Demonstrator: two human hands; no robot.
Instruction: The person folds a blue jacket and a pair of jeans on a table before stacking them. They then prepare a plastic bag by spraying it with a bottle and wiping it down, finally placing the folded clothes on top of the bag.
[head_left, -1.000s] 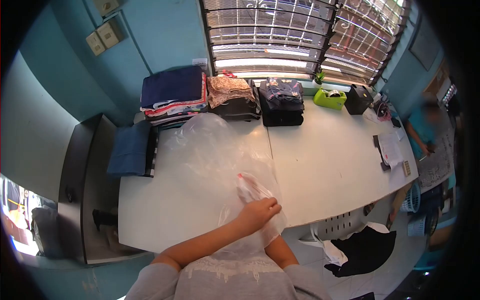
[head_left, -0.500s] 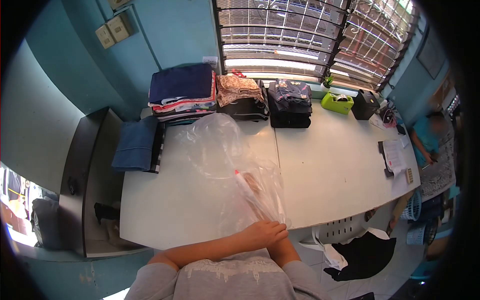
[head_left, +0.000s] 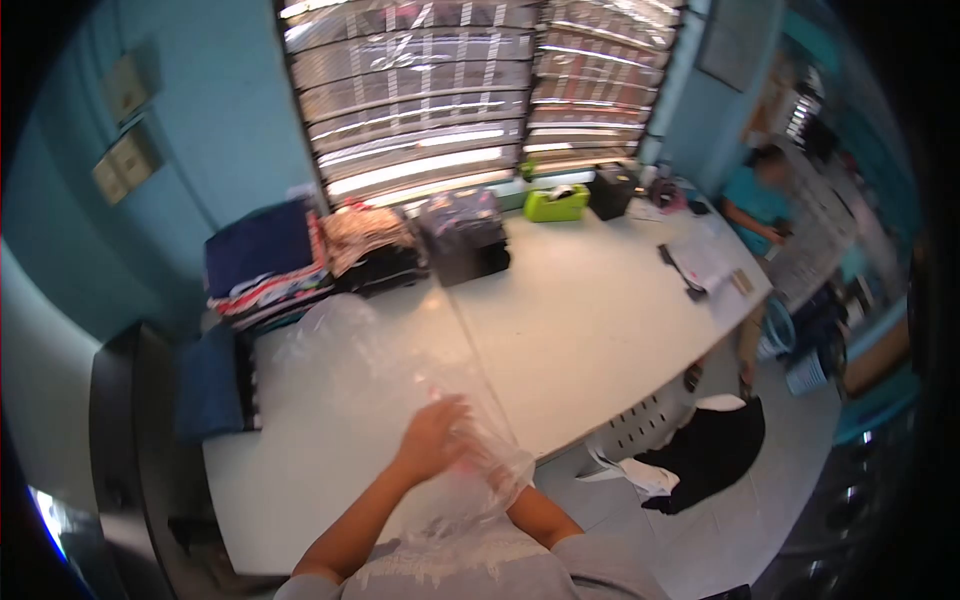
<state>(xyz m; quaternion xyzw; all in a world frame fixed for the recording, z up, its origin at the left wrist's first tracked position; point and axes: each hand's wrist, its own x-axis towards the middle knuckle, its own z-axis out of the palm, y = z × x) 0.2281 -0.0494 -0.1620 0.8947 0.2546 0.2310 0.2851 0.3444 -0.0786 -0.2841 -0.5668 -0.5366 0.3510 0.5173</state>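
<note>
A large clear plastic bag [head_left: 345, 330] lies across the white table and reaches up to my body, bunched at the table's front edge. My left hand [head_left: 432, 438] is on top of the bag near its middle, fingers pointing right and smeared by motion. Through the film my right hand [head_left: 482, 458] shows faintly, with the bag's crumpled plastic around my wrist. A small reddish spot shows in the plastic just beyond my left fingers; what it belongs to is blurred.
Along the back of the white table [head_left: 580, 330] stand folded clothes [head_left: 262, 255], a patterned pile [head_left: 370, 245], a dark pile [head_left: 465, 235] and a green tape dispenser [head_left: 556, 204]. Folded jeans [head_left: 210, 385] lie left. Black cloth [head_left: 710, 450] drapes over a white chair [head_left: 640, 430]. A person [head_left: 757, 205] sits right.
My left hand has moved from the bag's edge by my right forearm, up and left onto the bag. The bag's near end is gathered closer to me, and my view has turned right.
</note>
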